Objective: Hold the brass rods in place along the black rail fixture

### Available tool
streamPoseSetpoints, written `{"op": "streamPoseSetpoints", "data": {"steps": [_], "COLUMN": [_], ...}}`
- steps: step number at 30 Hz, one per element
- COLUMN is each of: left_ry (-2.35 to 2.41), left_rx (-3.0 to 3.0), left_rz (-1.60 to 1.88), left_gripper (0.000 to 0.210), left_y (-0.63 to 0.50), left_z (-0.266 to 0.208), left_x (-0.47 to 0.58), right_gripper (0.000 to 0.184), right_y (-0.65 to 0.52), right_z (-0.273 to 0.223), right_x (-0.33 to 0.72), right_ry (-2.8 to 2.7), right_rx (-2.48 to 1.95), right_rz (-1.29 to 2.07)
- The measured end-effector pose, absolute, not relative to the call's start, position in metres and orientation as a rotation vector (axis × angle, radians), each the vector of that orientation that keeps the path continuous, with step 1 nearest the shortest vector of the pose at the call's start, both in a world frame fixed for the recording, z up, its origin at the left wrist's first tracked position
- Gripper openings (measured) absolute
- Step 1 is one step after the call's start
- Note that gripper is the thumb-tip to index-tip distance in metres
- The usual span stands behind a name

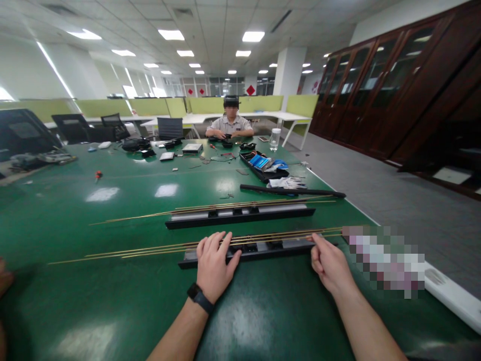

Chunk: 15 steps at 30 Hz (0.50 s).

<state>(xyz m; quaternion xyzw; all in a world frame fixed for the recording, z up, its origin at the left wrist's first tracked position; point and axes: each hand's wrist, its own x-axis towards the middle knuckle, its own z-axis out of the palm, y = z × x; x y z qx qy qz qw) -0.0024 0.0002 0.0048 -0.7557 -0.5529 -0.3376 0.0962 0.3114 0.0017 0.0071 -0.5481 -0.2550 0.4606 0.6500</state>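
My left hand (pixel 216 263), with a black watch on its wrist, lies over several thin brass-coloured rods (pixel 158 249), its fingers stretched out and the thumb apart. Beneath the rods is a long black bar (pixel 259 254) with a grey strip and black blocks along it. Toward the right part of the rods, my right hand (pixel 329 263) is closed, its thumb and index finger pinched at a rod just above the bar. The fingertips partly hide what they grip. A second black bar (pixel 240 220) lies just beyond, with more thin rods (pixel 139 217) across it.
A black strip (pixel 293 191) and white gloves (pixel 287 182) lie farther back, beside a black tray (pixel 259 173) of blue items. A co-worker (pixel 230 125) sits opposite. Part of another person's hand (pixel 4 278) shows at the left edge. A white object (pixel 451 296) rests at the right edge.
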Motion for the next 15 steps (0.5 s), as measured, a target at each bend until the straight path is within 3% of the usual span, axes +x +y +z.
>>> {"op": "streamPoseSetpoints", "data": {"steps": [15], "left_ry": [-1.667], "left_rx": [-2.254], "left_rz": [-0.957], "left_gripper": [0.042], "left_y": [0.0005], "left_z": [0.0055], "left_x": [-0.0031], "right_gripper": [0.039], "right_y": [0.0014], "right_z": [0.0088], "right_x": [0.3115], "right_ry": [-0.594], "right_rx": [-1.241], "right_rz": [1.042]}}
